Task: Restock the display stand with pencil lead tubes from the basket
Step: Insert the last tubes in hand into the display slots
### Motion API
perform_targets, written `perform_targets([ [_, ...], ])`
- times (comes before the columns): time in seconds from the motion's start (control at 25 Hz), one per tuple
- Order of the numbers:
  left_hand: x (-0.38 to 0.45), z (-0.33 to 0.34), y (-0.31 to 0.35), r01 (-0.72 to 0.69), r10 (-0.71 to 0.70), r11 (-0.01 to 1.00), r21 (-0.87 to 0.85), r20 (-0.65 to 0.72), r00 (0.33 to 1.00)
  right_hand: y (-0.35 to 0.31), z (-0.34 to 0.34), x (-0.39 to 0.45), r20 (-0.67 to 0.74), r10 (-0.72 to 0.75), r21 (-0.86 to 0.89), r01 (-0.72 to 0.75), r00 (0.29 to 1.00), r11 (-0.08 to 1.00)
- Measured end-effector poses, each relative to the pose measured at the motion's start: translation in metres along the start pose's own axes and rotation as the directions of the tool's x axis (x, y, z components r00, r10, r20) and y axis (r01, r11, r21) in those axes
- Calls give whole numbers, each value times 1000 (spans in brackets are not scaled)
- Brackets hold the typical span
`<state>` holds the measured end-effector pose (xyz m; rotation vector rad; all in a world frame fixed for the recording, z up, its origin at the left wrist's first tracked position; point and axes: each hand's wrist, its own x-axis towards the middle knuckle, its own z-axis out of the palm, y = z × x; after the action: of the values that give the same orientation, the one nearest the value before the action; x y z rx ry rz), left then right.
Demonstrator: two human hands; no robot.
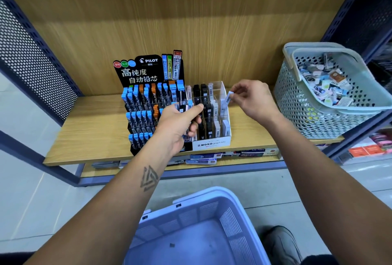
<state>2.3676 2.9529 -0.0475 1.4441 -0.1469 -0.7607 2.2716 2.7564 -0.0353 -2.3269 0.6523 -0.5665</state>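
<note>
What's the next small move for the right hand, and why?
Probably lower the white tube pinched in the right hand into the rightmost column of the MONO display box; it hangs just above the white tubes there. The left hand grips a bunch of tubes for later.

two baskets: one pale green basket (318, 114) on the shelf, one lavender basket (203, 222) below; two display stands (148, 86); two hands; tubes perhaps several dozen

One head-worn wide-angle view looks forward and down, close over the wooden shelf (89, 135), with a blue basket (203, 222) below near the frame's bottom.
</note>
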Motion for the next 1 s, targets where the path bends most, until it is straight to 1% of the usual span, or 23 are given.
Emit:
perform_targets([
  [0.08,-3,0,-1,-7,6,1000,10,17,1000,4,12,5,4,-38,-80,38,999,996],
  [0.12,-4,0,-1,-9,9,1000,18,27,1000,7,17,8,7,-69,-157,69,998,985],
  [0.2,-7,-2,-3,-10,8,999,36,57,998,10,25,10,19,-133,-320,132,991,938],
  [0.32,-9,-5,-5,-19,11,998,66,121,993,15,35,7,36,-219,-504,207,975,839],
  [0.4,-11,-6,-5,-25,12,996,82,159,987,19,42,4,15,-252,-571,215,968,792],
  [0.48,-13,-9,-6,-34,15,995,97,194,981,16,45,2,-48,-229,-556,164,972,815],
  [0.56,-17,-13,-5,-40,12,992,119,230,973,6,46,2,-106,-181,-497,106,978,861],
  [0.6,-18,-14,-4,-39,5,991,129,251,968,-2,44,2,-112,-155,-421,95,982,902],
  [0.64,-20,-15,-3,-37,-2,990,138,268,963,-13,40,3,-88,-103,-260,77,991,963],
  [0.68,-21,-17,-3,-34,-7,989,142,280,960,-27,35,3,-2,-28,3,28,1000,1000],
  [0.72,-22,-18,-2,-30,-12,989,142,288,957,-42,29,1,164,18,276,-63,986,959],
  [0.76,-23,-19,-1,-25,-18,990,140,297,955,-55,25,-3,320,-5,447,-146,948,883],
  [0.8,-25,-20,-1,-19,-25,990,141,306,952,-63,24,-7,414,-54,520,-188,909,833],
  [0.84,-27,-20,0,-12,-34,990,142,317,948,-69,24,-11,462,-95,555,-204,882,806],
  [0.88,-30,-21,1,-5,-43,990,144,330,943,-72,26,-13,473,-127,578,-199,872,791],
  [0.96,-33,-26,3,23,-70,991,134,357,931,-74,30,-15,430,-120,604,-187,895,774],
  [1.0,-33,-30,3,47,-88,992,121,363,928,-73,30,-13,384,-78,616,-192,920,764],
])
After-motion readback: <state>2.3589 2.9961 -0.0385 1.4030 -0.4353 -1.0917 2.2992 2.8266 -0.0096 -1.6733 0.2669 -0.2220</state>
